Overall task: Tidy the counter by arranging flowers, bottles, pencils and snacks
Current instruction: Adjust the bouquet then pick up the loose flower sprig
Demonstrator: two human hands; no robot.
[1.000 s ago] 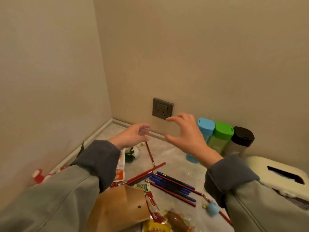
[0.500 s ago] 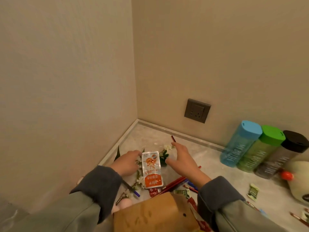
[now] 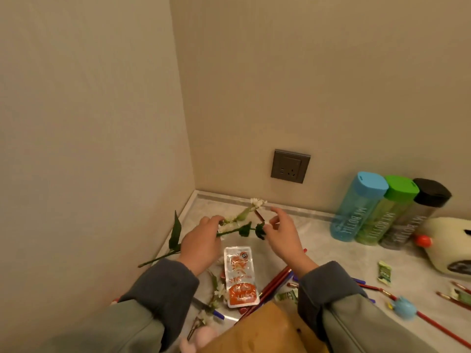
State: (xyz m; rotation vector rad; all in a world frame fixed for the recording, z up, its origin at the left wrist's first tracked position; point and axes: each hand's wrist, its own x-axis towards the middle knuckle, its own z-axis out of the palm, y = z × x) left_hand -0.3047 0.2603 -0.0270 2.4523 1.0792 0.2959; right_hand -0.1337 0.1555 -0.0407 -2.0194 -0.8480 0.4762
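Note:
My left hand (image 3: 201,242) grips a green flower stem (image 3: 163,256) with leaves and white blossoms (image 3: 258,203), held above the counter corner. My right hand (image 3: 284,235) hovers at the stem's right end with its thumb tip against a leaf (image 3: 260,231) and its index finger curved above, a gap between them. Another flower sprig (image 3: 214,296) lies below on the counter. An orange and white snack packet (image 3: 239,278) lies between my wrists. Red pencils (image 3: 274,281) lie beside it. Blue (image 3: 356,207), green (image 3: 382,215) and black-capped (image 3: 413,220) bottles stand against the back wall.
A brown paper bag (image 3: 257,329) sits at the near edge. A cream tissue holder (image 3: 446,240) lies right of the bottles. A green sweet (image 3: 383,272) and a pencil with a blue topper (image 3: 405,305) lie at the right. A wall socket (image 3: 290,166) is behind.
Both hands dropped to the flowers on the counter, then rose; the left now holds a stem lifted off the surface. The view has swung left toward the corner.

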